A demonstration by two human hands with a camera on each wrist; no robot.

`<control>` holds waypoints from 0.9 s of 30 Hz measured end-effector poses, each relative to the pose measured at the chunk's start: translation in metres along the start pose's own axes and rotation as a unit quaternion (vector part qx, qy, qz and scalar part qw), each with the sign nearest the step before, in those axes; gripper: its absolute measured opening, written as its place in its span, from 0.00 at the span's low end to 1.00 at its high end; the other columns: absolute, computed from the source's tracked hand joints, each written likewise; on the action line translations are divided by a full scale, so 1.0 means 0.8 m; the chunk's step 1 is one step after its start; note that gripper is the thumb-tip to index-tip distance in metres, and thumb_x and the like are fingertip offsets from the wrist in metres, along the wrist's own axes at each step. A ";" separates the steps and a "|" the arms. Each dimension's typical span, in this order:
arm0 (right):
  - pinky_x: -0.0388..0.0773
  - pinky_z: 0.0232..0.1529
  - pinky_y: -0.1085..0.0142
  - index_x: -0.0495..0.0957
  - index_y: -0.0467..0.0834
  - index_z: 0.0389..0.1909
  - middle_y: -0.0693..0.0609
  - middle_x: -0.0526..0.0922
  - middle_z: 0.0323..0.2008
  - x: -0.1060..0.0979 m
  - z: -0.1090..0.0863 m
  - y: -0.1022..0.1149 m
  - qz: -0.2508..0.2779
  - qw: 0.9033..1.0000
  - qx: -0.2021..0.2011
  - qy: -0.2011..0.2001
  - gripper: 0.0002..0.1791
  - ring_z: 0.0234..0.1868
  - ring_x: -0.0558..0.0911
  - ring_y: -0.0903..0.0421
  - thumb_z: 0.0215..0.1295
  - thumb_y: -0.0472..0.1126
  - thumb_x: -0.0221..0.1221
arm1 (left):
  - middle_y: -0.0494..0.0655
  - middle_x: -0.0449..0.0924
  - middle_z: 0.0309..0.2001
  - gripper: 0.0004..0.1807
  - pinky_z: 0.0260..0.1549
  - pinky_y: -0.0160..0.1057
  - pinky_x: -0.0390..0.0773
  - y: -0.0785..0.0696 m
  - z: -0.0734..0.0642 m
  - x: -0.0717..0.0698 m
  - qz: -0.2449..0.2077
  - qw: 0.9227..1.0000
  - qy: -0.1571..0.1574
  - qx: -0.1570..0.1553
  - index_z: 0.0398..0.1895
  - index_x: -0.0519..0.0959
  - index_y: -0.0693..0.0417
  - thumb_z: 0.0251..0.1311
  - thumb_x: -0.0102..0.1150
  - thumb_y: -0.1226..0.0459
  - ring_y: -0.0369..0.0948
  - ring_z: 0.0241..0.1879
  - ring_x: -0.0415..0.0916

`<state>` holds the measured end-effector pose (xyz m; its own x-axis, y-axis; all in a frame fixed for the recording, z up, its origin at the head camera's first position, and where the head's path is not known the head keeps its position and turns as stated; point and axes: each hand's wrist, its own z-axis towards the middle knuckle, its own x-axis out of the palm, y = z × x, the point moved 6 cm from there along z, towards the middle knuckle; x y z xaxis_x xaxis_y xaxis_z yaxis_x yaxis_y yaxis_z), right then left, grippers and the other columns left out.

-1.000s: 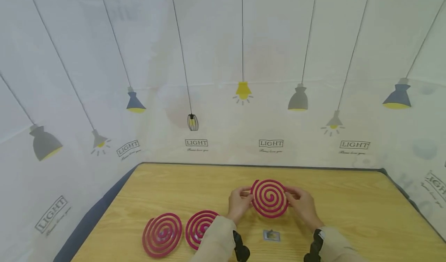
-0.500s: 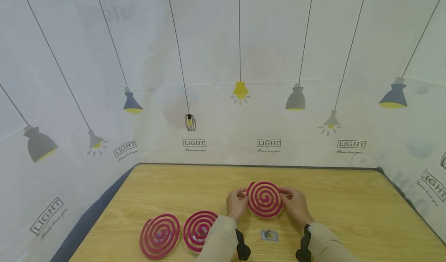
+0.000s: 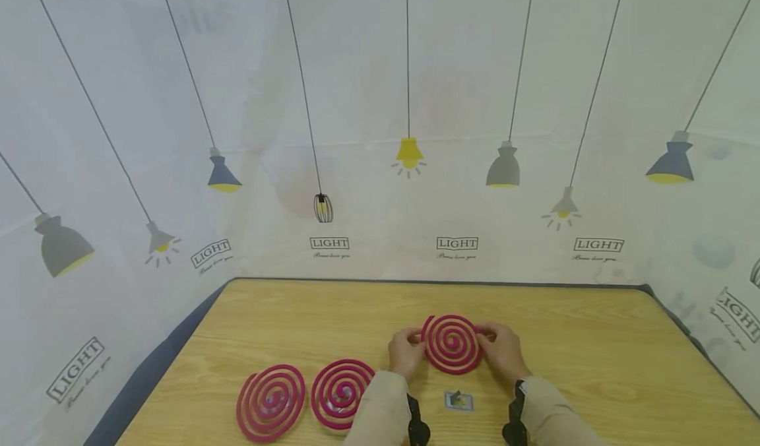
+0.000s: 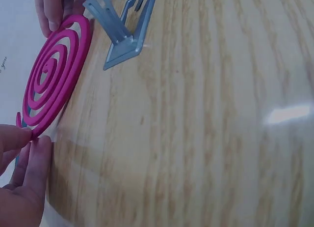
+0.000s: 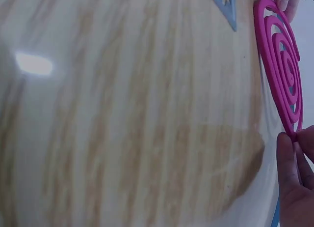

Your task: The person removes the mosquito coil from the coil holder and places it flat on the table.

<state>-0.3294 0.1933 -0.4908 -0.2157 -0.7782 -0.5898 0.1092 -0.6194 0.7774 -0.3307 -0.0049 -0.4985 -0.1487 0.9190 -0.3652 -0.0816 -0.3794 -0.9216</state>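
the metal stand [image 3: 458,400] is sitting on the table [image 3: 594,340] with its prong sticking up, and to its left one pink coil [image 3: 271,403] and a second pink coil [image 3: 338,393] are lying side by side, the left sleeve [image 3: 380,410] covering part of the second. just past the stand, the left hand [image 3: 406,355] and the right hand [image 3: 501,351] are holding the third coil [image 3: 452,342], thumbs and fingertips clamping its outer ring, one hand pinching each side. imo that's a good grip: opposite points are sharing the weight, so neither side is sagging. i'd be going light on pressure, since a thin wound strip like that is probably asking to flex or snap under any twisting. i'd also be moving both wrists together so the tilt is matching, and leaving the loose tail alone.

lookswise, the third coil is showing deep pink, one strip winding in neat, evenly gapped loops, the tail poking out on the side away from the stand. its face is tilting toward the person. can't really tell if its lower rim is touching the table. well beyond the stand, a pale wall [image 3: 368,103] is carrying printed lamps [image 3: 409,149] and "light" labels [image 3: 457,243].
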 end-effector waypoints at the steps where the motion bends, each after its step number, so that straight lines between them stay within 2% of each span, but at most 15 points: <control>1: 0.75 0.34 0.61 0.78 0.31 0.36 0.41 0.80 0.32 0.000 0.000 -0.001 -0.002 1.000 0.001 0.000 0.09 0.31 0.78 0.50 0.55 0.29 0.55 | 0.49 0.77 0.25 0.12 0.25 0.31 0.73 0.001 0.000 0.001 0.001 1.000 -0.001 0.004 0.35 0.79 0.66 0.42 0.59 0.78 0.36 0.25 0.71; 6: 0.75 0.35 0.60 0.77 0.31 0.37 0.41 0.80 0.32 0.000 0.000 -0.007 -0.013 1.000 0.002 0.002 0.09 0.32 0.78 0.50 0.55 0.30 0.55 | 0.50 0.78 0.25 0.13 0.27 0.32 0.73 0.004 0.001 0.006 -0.012 1.000 0.012 0.005 0.35 0.79 0.66 0.41 0.58 0.78 0.37 0.26 0.72; 13: 0.74 0.35 0.58 0.77 0.31 0.37 0.42 0.80 0.31 -0.003 -0.001 -0.013 -0.027 1.000 -0.004 -0.001 0.09 0.33 0.78 0.49 0.55 0.30 0.55 | 0.47 0.76 0.25 0.14 0.29 0.32 0.72 0.005 0.002 0.013 -0.019 0.999 0.040 -0.015 0.37 0.78 0.67 0.43 0.58 0.78 0.36 0.28 0.71; 22: 0.73 0.37 0.57 0.78 0.32 0.35 0.42 0.80 0.31 -0.003 -0.001 -0.015 -0.035 0.999 0.000 0.002 0.08 0.34 0.77 0.48 0.54 0.31 0.56 | 0.50 0.75 0.25 0.15 0.25 0.30 0.71 0.005 0.000 0.013 -0.014 0.999 0.053 -0.001 0.38 0.77 0.69 0.42 0.57 0.79 0.35 0.25 0.69; 27: 0.72 0.39 0.55 0.78 0.32 0.36 0.42 0.80 0.32 -0.004 -0.002 -0.016 -0.026 1.000 0.013 0.011 0.09 0.36 0.77 0.47 0.55 0.31 0.56 | 0.49 0.75 0.26 0.16 0.24 0.30 0.70 0.005 -0.002 0.011 -0.019 0.998 0.065 -0.007 0.39 0.77 0.68 0.42 0.56 0.79 0.35 0.25 0.69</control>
<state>-0.3288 0.2034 -0.4994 -0.1995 -0.7471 -0.6341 0.0738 -0.6567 0.7505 -0.3310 0.0018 -0.5059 -0.0172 0.9389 -0.3436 -0.0707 -0.3440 -0.9363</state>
